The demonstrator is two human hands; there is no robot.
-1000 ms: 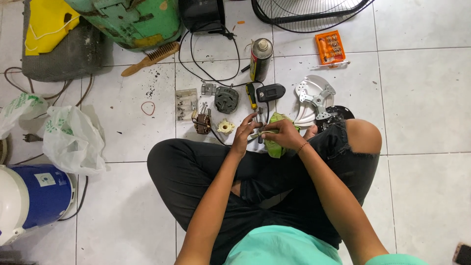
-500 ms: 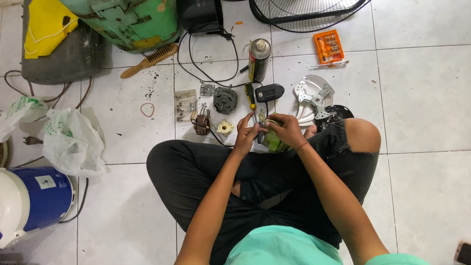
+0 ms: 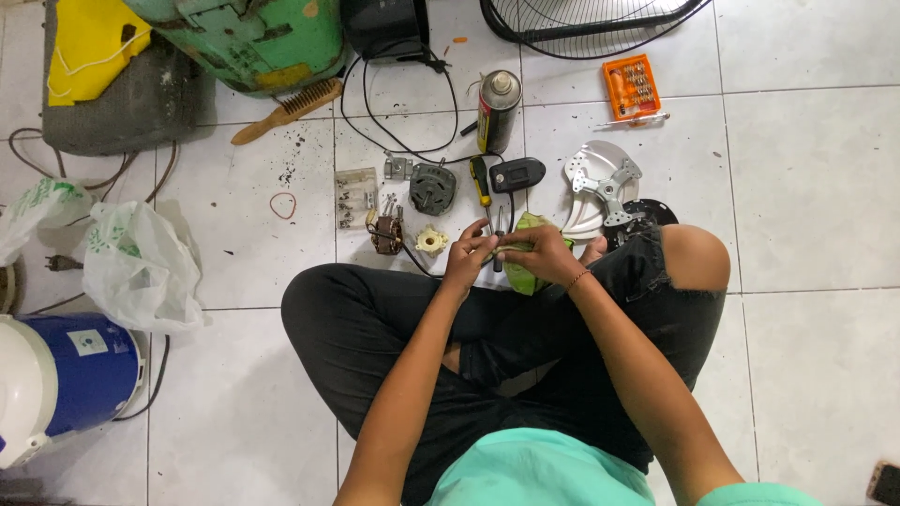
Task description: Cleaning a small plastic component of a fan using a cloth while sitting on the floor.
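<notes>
While pinching a small dark part (image 3: 498, 245) together, left hand (image 3: 466, 257) and right hand (image 3: 541, 255) meet above green cloth (image 3: 525, 274), near screwdriver (image 3: 481, 184) on floor (image 3: 234, 244).

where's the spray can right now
In the head view the spray can stands on the tiled floor top centre, just above the yellow-handled screwdriver, left of the orange bit case.

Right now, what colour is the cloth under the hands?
Green; the cloth shows best in the head view, partly covered by the right hand.
</notes>
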